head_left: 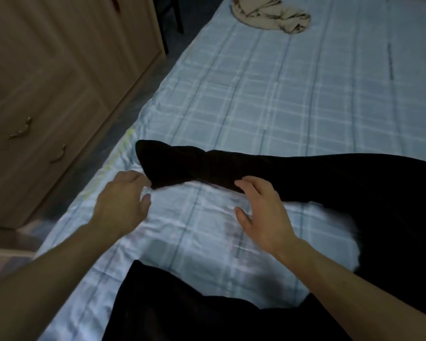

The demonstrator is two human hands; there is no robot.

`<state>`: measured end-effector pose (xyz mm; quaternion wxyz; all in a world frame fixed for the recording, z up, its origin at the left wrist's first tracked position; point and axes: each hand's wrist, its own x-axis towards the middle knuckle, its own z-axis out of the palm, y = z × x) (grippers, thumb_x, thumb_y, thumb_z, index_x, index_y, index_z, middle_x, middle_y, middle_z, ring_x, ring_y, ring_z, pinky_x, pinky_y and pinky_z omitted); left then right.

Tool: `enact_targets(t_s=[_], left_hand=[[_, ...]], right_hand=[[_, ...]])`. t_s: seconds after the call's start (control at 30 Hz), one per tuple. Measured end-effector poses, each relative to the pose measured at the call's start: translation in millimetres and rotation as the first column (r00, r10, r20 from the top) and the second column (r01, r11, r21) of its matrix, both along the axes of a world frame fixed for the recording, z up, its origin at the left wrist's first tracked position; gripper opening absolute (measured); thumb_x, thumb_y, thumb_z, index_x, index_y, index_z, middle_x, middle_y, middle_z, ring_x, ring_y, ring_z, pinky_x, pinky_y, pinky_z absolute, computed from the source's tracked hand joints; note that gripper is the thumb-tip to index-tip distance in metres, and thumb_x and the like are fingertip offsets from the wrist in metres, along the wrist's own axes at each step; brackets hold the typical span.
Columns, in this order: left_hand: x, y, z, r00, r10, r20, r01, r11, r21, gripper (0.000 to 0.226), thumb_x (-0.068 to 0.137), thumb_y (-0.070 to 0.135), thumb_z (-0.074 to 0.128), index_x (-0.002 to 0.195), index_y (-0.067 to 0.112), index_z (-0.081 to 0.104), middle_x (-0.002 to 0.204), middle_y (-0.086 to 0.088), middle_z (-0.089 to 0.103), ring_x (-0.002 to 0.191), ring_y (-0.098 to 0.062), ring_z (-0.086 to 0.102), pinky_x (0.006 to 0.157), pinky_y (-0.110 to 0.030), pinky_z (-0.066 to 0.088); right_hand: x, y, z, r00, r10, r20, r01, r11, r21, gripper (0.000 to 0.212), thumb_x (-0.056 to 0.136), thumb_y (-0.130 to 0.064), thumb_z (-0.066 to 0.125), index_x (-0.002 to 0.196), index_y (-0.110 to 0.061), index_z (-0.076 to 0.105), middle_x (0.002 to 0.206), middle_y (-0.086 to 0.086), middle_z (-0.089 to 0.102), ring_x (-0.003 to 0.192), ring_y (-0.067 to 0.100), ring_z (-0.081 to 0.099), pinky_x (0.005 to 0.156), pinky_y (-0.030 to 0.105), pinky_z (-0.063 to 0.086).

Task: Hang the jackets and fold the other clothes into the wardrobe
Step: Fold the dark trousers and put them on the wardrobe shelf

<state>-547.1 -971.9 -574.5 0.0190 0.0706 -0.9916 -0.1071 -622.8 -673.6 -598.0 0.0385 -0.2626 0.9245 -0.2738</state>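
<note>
Spread across a light blue checked bedsheet (293,99): a black soft-fabric garment (317,183), its long narrow part stretched toward the bed's left edge and ending in a folded tip just short of that edge, its bulk running off the right of the view and wrapping round to the near bottom. At the tip's lower corner, the left hand (123,200), fingers curled and touching the cloth, grip not clear enough to call closed. On the narrow part's near edge, the right hand (261,210), fingers spread open and lying flat, thumb apart on the sheet, nothing clasped. Between both hands, bare sheet. Far up the bed, well apart, a crumpled beige cloth (268,13), with wide open sheet between. Left of the bed, across a narrow floor strip, a light wooden wardrobe (59,70), doors closed.
</note>
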Motion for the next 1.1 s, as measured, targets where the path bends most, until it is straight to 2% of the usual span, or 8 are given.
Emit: enact_targets(t_s=[0.13, 0.23, 0.43, 0.67, 0.83, 0.97, 1.03, 1.1], left_hand=[[-25, 14, -13, 0.962, 0.271, 0.022, -0.269, 0.939, 0.216, 0.061, 0.083, 0.024, 0.074, 0.135, 0.005, 0.049, 0.129, -0.020, 0.052, 0.119, -0.039, 0.050, 0.098, -0.045, 0.045], [-57, 14, -25, 0.832, 0.496, 0.251, -0.555, 0.733, 0.392, 0.094, 0.080, 0.038, 0.078, 0.149, 0.004, 0.023, 0.145, -0.021, 0.040, 0.132, -0.038, 0.042, 0.107, -0.045, 0.040], [-83, 8, -62, 0.705, 0.649, 0.286, -0.703, 0.588, 0.400, 0.074, 0.082, 0.037, 0.076, 0.137, 0.004, 0.039, 0.134, -0.018, 0.054, 0.121, -0.036, 0.054, 0.098, -0.044, 0.049], [-75, -5, -46, 0.837, 0.536, 0.106, -0.470, 0.608, 0.640, 0.041, 0.085, 0.015, 0.073, 0.124, 0.017, 0.060, 0.111, 0.003, 0.064, 0.107, -0.023, 0.062, 0.096, -0.039, 0.052], [-77, -17, -5, 0.859, 0.511, -0.043, -0.387, 0.702, 0.598, 0.022, 0.085, 0.005, 0.070, 0.106, 0.000, 0.066, 0.096, -0.007, 0.067, 0.091, -0.023, 0.063, 0.075, -0.030, 0.047], [-85, -25, 49, 0.820, 0.539, -0.193, -0.193, 0.579, 0.792, 0.016, 0.088, 0.002, 0.055, 0.101, 0.008, 0.061, 0.083, -0.011, 0.062, 0.076, -0.023, 0.059, 0.066, -0.033, 0.050], [-79, -38, 59, 0.851, 0.482, -0.207, -0.180, 0.638, 0.749, 0.025, 0.086, 0.001, 0.056, 0.110, 0.009, 0.060, 0.100, -0.015, 0.066, 0.089, -0.027, 0.064, 0.079, -0.037, 0.055], [-68, -65, 46, 0.860, 0.501, -0.095, -0.345, 0.709, 0.615, 0.039, 0.091, 0.001, 0.057, 0.131, 0.002, 0.054, 0.127, -0.021, 0.059, 0.117, -0.036, 0.058, 0.101, -0.044, 0.047]], right_hand=[[-22, -17, -9, 1.000, -0.003, 0.018, -0.002, 0.975, 0.220, 0.084, 0.086, -0.037, 0.072, 0.155, -0.019, 0.027, 0.160, 0.006, 0.025, 0.148, 0.024, 0.022, 0.121, 0.038, 0.024], [-41, -29, -20, 1.000, -0.008, 0.011, 0.004, 0.924, 0.381, 0.095, 0.086, -0.042, 0.071, 0.157, -0.020, 0.014, 0.165, 0.007, 0.012, 0.152, 0.026, 0.009, 0.124, 0.040, 0.014], [-48, -56, -42, 0.975, -0.189, -0.116, 0.220, 0.884, 0.413, 0.072, 0.086, -0.028, 0.067, 0.149, -0.019, 0.033, 0.151, 0.008, 0.038, 0.139, 0.028, 0.033, 0.112, 0.042, 0.028], [-48, -46, -27, 0.980, -0.169, -0.101, 0.193, 0.923, 0.332, 0.048, 0.092, -0.018, 0.058, 0.140, -0.018, 0.053, 0.137, 0.003, 0.057, 0.125, 0.028, 0.048, 0.098, 0.042, 0.040], [-23, -31, -9, 0.991, -0.128, -0.035, 0.132, 0.948, 0.291, 0.049, 0.090, -0.007, 0.059, 0.139, -0.014, 0.056, 0.141, 0.005, 0.057, 0.131, 0.028, 0.049, 0.106, 0.045, 0.040], [-14, -31, 5, 0.988, -0.123, -0.092, 0.138, 0.974, 0.180, 0.056, 0.079, 0.002, 0.072, 0.133, -0.011, 0.062, 0.135, 0.006, 0.062, 0.124, 0.032, 0.055, 0.096, 0.049, 0.048], [-12, -33, 10, 0.985, -0.094, -0.141, 0.113, 0.984, 0.134, 0.058, 0.076, 0.004, 0.074, 0.131, -0.011, 0.063, 0.133, 0.005, 0.064, 0.116, 0.032, 0.059, 0.087, 0.047, 0.051], [-10, -39, 9, 0.991, -0.037, -0.132, 0.060, 0.983, 0.172, 0.058, 0.079, 0.000, 0.070, 0.135, -0.012, 0.060, 0.137, 0.003, 0.060, 0.115, 0.031, 0.057, 0.086, 0.042, 0.050]])
